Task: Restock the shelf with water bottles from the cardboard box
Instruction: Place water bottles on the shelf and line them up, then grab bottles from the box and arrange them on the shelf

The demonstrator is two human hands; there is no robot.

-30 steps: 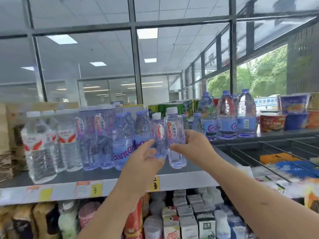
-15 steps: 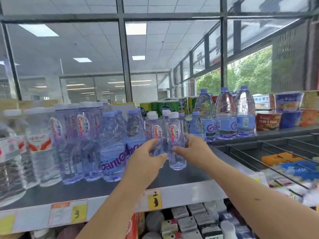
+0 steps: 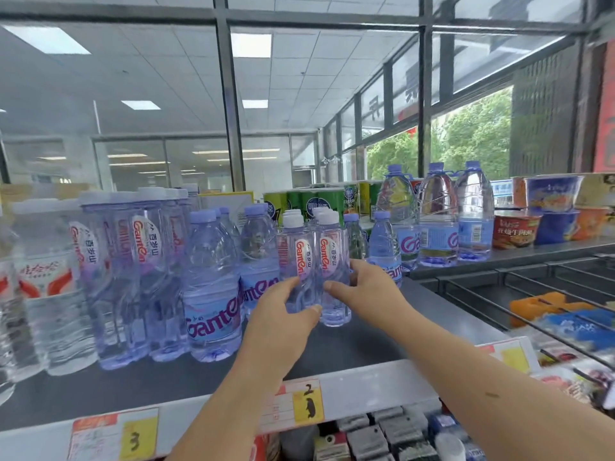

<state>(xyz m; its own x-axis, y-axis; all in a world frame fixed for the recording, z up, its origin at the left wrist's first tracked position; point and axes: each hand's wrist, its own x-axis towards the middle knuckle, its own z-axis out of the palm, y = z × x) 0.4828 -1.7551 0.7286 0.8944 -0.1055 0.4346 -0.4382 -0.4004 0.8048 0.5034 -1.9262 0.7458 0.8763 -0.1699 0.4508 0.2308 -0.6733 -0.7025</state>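
Shelf (image 3: 166, 387), two Ganten bottles held.
Left bottle (image 3: 296, 257) is clasped by left hand (image 3: 283, 314), right bottle (image 3: 334, 254) by right hand (image 3: 362, 287) (both upright).

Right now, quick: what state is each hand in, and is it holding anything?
Left hand: grips the left small white-capped Ganten bottle.
Right hand: grips the right small white-capped Ganten bottle beside it.
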